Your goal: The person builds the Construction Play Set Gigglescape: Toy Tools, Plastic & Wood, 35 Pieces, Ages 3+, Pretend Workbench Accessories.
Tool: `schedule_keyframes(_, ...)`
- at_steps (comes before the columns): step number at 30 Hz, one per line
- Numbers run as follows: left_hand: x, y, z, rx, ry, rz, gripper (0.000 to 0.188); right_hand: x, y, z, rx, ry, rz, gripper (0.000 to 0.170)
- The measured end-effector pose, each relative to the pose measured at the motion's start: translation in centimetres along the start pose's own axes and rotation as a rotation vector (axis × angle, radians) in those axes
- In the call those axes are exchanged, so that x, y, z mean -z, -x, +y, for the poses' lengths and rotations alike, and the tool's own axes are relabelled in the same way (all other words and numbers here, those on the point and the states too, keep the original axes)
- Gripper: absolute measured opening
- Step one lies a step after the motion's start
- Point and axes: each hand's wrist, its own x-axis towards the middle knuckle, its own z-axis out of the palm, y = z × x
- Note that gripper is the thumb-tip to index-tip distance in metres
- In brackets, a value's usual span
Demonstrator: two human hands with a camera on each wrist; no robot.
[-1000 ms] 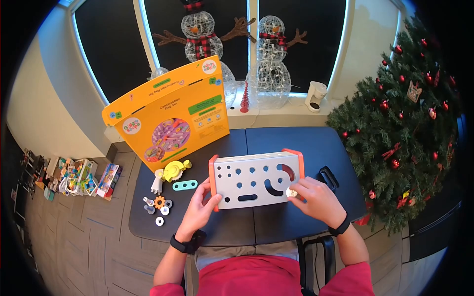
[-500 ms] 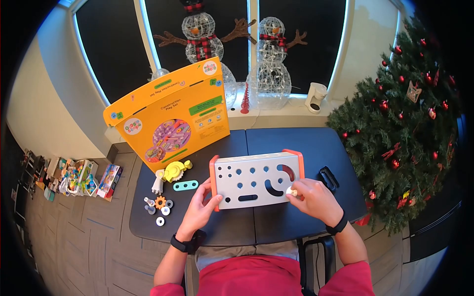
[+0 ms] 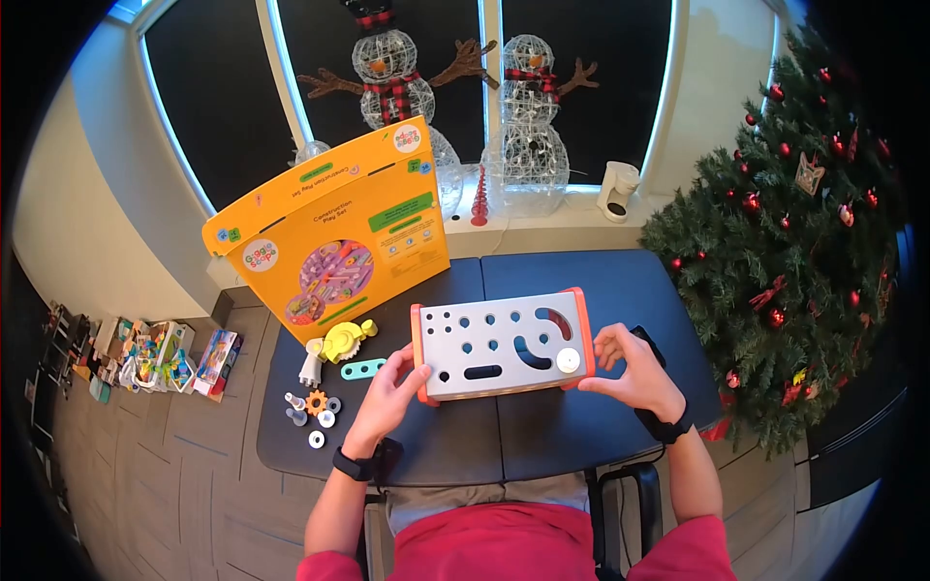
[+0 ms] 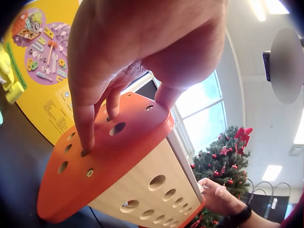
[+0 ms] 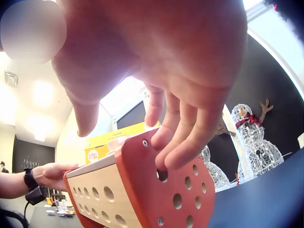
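Toy box [image 3: 504,357] at the centre of the head view, its grey perforated face upward between two orange end panels; the left hand [image 3: 387,397] grips the box's left end, thumb on the grey face and fingers spread over the orange panel; the right hand [image 3: 639,382] is loosely curved, its fingers well apart from the thumb, just beside the right end, though whether any fingertip touches cannot be told; a white round peg [image 3: 569,360] sits at the lower right corner of the grey face. The pale side [image 5: 100,203] looks like wood, so the body is probably stiff, of moderate weight and hard to damage; the painted surfaces may be somewhat slippery; the best hold is likely at both end panels, where the holes offer fingertips some purchase; the peg is probably light and best pinched by its rim. The near edge of the table [image 3: 581,271] runs below the box, leaving limited depth there; a yellow carton [image 3: 334,228] bounds the upper left, an orange gear [image 3: 316,401] and a teal bar [image 3: 356,368] lie at left; a black object [image 3: 647,339], partly hidden, crowds the right hand; the widest room lies toward the table's upper right.
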Motion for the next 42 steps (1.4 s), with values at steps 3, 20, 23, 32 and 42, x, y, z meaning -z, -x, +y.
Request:
schedule_keyframes(3, 0.1, -0.7, 0.4, 0.017, -0.004, -0.003, 0.049, -0.5, -0.1, 1.5, -0.09, -0.08, -0.09, 0.059)
schedule_keyframes(20, 0.8, -3.8, 1.3, 0.097, -0.103, 0.012, 0.038, -2.1, -1.2, 3.9, -0.145, -0.167, -0.114, 0.042)
schedule_keyframes(23, 0.9, -3.9, 1.0, 0.103, -0.163, 0.006, 0.035, -2.2, -1.2, 4.2, -0.152, -0.222, -0.116, 0.043)
schedule_keyframes(32, 0.8, -4.1, 0.8, 0.124, -0.063, 0.024, 0.041, -2.1, -1.5, 4.3, -0.15, -0.221, -0.123, 0.045)
schedule_keyframes(42, 0.9, -3.9, 0.2, 0.12, -0.027, 0.03, 0.043, -2.2, -1.6, 4.5, -0.196, -0.274, -0.148, 0.045)
